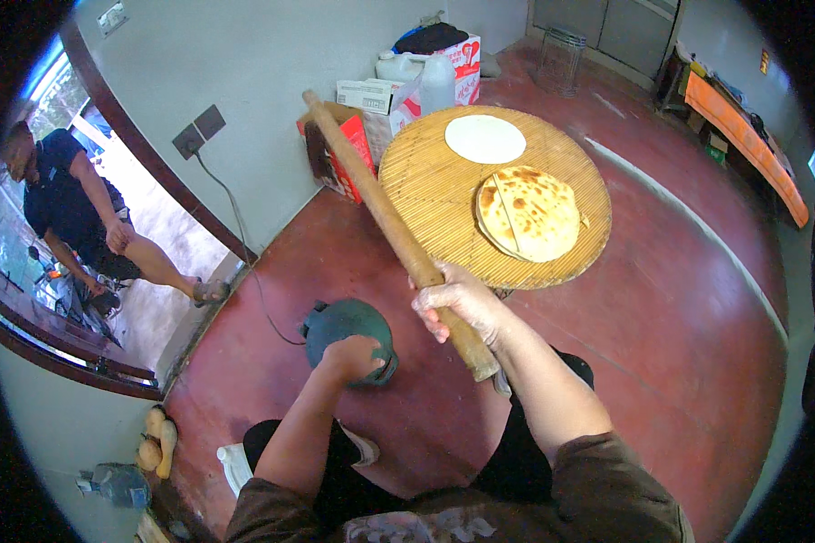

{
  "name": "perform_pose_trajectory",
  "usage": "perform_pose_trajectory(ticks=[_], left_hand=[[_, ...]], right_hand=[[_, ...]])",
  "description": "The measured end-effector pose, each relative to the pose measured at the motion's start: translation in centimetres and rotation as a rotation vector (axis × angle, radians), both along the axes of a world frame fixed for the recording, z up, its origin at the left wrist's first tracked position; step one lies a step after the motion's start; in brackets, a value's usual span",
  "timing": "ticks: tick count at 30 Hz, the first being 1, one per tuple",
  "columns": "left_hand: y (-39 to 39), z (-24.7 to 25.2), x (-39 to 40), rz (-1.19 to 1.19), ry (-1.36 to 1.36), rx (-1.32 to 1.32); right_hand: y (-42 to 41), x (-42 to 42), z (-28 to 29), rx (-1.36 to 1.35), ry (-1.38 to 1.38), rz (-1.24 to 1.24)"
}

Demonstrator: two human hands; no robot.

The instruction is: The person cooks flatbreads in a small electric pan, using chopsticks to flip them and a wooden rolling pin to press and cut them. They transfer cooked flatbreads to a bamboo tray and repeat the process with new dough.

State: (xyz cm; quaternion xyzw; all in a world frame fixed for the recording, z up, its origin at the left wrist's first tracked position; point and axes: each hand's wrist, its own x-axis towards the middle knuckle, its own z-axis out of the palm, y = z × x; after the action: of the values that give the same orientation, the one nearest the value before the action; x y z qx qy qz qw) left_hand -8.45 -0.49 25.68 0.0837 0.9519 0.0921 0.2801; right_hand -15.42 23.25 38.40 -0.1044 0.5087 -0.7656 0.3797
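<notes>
A long wooden rolling pin (373, 193) slants across the middle, gripped near its lower end by my right hand (458, 302), which has flour on it. My left hand (354, 358) is over a round dark green electric griddle (349, 322) on the floor; its fingertips are partly hidden, so whether it grips anything cannot be told. Beyond my right hand stands a round woven mat (421, 224). On it lie a pale raw dough round (485, 139) and a stack of browned flatbreads (550, 210) with a thin stick (506, 212) across the top.
Boxes (363, 96) and plastic jugs (437, 81) stand by the wall. A cord (241, 231) runs from the wall outlet to the griddle. At the left, a person (81, 197) stands in the doorway. Gourds (153, 441) and a plastic bottle (119, 485) lie at lower left.
</notes>
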Motion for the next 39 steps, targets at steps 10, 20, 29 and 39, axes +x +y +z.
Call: perform_pose_trajectory(ticks=[10,20,29,39], left_hand=[[-0.5,-1.7,0.1,-0.053,0.087,0.060],[0.8,-0.2,-0.4,-0.030,-0.038,-0.033],[1.6,-1.2,-0.6,-0.064,-0.013,0.003],[2.0,-1.3,-1.1,-0.044,-0.053,-0.020]], right_hand=[[1.1,-3.0,0.8,-0.057,-0.005,-0.259],[7.8,-6.0,1.1,0.079,0.215,-1.042],[10.5,-6.7,0.1,-0.287,0.052,-1.256],[7.2,-5.6,0.8,-0.099,0.158,-0.807]])
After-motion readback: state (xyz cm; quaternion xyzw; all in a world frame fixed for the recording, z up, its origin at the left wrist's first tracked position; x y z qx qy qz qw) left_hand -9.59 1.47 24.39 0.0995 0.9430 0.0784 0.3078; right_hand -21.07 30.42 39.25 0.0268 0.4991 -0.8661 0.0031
